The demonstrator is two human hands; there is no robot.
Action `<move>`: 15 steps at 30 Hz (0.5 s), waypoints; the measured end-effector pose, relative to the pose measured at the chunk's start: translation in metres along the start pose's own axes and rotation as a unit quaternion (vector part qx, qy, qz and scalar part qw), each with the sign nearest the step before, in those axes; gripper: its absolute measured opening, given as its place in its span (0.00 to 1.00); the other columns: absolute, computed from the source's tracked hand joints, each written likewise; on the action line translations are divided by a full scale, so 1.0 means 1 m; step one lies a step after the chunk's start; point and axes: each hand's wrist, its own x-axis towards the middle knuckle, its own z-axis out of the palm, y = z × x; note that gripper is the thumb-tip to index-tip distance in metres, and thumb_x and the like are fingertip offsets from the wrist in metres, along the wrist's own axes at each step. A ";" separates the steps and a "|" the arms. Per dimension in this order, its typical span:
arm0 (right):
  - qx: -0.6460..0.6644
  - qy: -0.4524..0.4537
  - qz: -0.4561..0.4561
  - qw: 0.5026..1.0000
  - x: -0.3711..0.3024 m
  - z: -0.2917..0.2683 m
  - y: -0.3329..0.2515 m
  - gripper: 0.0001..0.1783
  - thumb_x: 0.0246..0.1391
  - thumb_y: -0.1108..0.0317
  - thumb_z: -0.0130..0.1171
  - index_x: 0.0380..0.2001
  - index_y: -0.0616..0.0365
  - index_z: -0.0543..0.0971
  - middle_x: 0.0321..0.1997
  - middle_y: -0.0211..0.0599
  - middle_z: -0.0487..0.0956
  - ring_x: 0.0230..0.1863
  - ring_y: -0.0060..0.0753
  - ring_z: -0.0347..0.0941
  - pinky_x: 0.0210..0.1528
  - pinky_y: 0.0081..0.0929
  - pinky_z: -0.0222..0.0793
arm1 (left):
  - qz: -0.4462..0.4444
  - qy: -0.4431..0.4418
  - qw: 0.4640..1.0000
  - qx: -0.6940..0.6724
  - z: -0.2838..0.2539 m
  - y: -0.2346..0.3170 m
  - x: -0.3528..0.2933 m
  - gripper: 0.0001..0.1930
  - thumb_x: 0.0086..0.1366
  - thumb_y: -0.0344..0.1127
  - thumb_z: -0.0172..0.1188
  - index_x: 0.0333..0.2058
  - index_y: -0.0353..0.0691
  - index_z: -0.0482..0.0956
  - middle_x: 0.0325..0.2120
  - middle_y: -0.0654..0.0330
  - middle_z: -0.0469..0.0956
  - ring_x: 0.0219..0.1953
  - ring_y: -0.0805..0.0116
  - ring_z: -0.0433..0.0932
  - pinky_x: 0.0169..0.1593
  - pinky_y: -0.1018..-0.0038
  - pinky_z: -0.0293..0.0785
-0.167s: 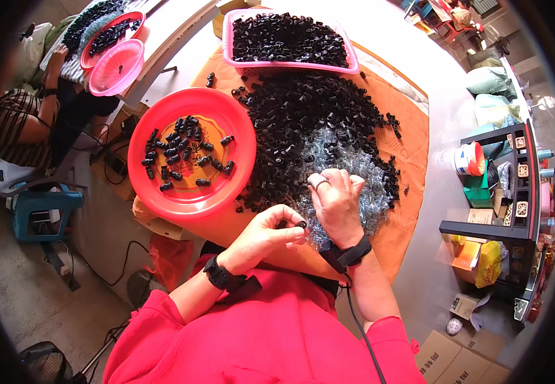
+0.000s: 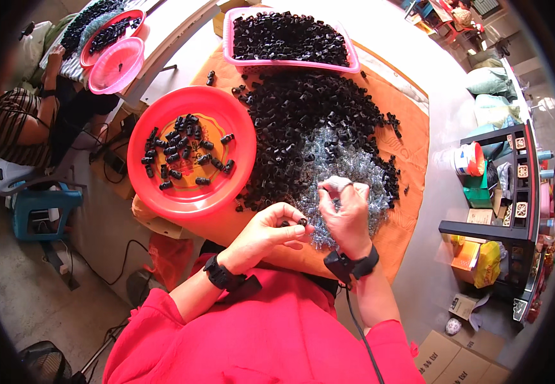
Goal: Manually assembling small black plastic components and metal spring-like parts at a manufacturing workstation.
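Between the fingertips of my left hand (image 2: 261, 235) is a small black plastic fitting (image 2: 301, 222), with another dark piece partly hidden in the fingers. My right hand (image 2: 349, 217), whitish wrapping on one finger, is over the near part of a pile of small clear pieces (image 2: 328, 157). Its fingers are curled and pinched; whatever they hold, if anything, is hidden. Behind and beside the clear pieces spreads a heap of loose black fittings (image 2: 290, 105). To the left, a red round tray (image 2: 138, 176) carries several black pieces that look joined in pairs or longer.
At the back stands a pink basket (image 2: 228, 38) full of black parts, on the orange-covered table (image 2: 408, 211). A co-worker (image 2: 31, 121) sits at far left near a pink bowl (image 2: 117, 67). A dark shelf unit (image 2: 482, 229) is on the right; cardboard boxes (image 2: 459, 358) lie lower right.
My right hand has shifted slightly right and turned at the wrist, still over the clear pieces. The left hand stays almost in place with its black fitting.
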 end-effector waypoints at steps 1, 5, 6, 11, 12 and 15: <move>0.068 -0.017 0.065 0.995 -0.005 -0.005 -0.004 0.11 0.53 0.74 0.69 0.39 0.53 0.81 0.37 0.30 0.83 0.38 0.36 0.75 0.49 0.34 0.64 | 0.002 -0.005 1.000 -0.010 0.001 0.000 0.001 0.10 0.72 0.32 0.63 0.48 0.41 0.74 0.46 0.59 0.84 0.49 0.69 0.83 0.49 0.70 0.81; 0.155 -0.083 0.117 0.977 -0.012 -0.031 -0.026 0.08 0.56 0.74 0.68 0.40 0.54 0.83 0.37 0.30 0.83 0.40 0.34 0.75 0.48 0.32 0.68 | 0.026 -0.008 1.000 0.000 0.001 -0.004 0.004 0.10 0.72 0.32 0.63 0.48 0.41 0.75 0.46 0.60 0.83 0.48 0.69 0.83 0.47 0.71 0.82; 0.155 -0.083 0.119 0.977 -0.014 -0.034 -0.029 0.08 0.56 0.74 0.68 0.40 0.54 0.83 0.37 0.30 0.83 0.40 0.34 0.75 0.48 0.32 0.68 | 0.039 -0.005 0.999 0.019 0.001 -0.005 0.004 0.10 0.72 0.33 0.63 0.49 0.40 0.76 0.46 0.60 0.83 0.48 0.70 0.83 0.47 0.72 0.81; 0.155 -0.069 0.092 0.981 -0.026 -0.031 -0.036 0.09 0.60 0.72 0.65 0.43 0.52 0.85 0.40 0.31 0.82 0.43 0.37 0.73 0.51 0.33 0.63 | 0.044 0.010 0.995 0.088 0.007 -0.006 0.007 0.11 0.72 0.33 0.64 0.50 0.38 0.79 0.46 0.61 0.82 0.47 0.74 0.82 0.46 0.74 0.81; 0.104 -0.061 0.051 0.991 -0.028 -0.029 -0.034 0.09 0.60 0.72 0.65 0.44 0.51 0.85 0.40 0.31 0.82 0.43 0.37 0.71 0.52 0.34 0.61 | 0.049 0.015 0.994 0.097 0.009 -0.007 0.007 0.12 0.72 0.33 0.64 0.50 0.37 0.79 0.45 0.62 0.83 0.46 0.74 0.82 0.45 0.75 0.81; 0.079 -0.061 0.036 0.994 -0.031 -0.026 -0.032 0.08 0.62 0.71 0.63 0.43 0.51 0.84 0.42 0.30 0.81 0.44 0.38 0.70 0.53 0.37 0.57 | 0.065 0.029 0.993 0.099 0.012 -0.009 0.007 0.12 0.71 0.33 0.64 0.50 0.36 0.80 0.43 0.63 0.82 0.42 0.76 0.82 0.42 0.77 0.80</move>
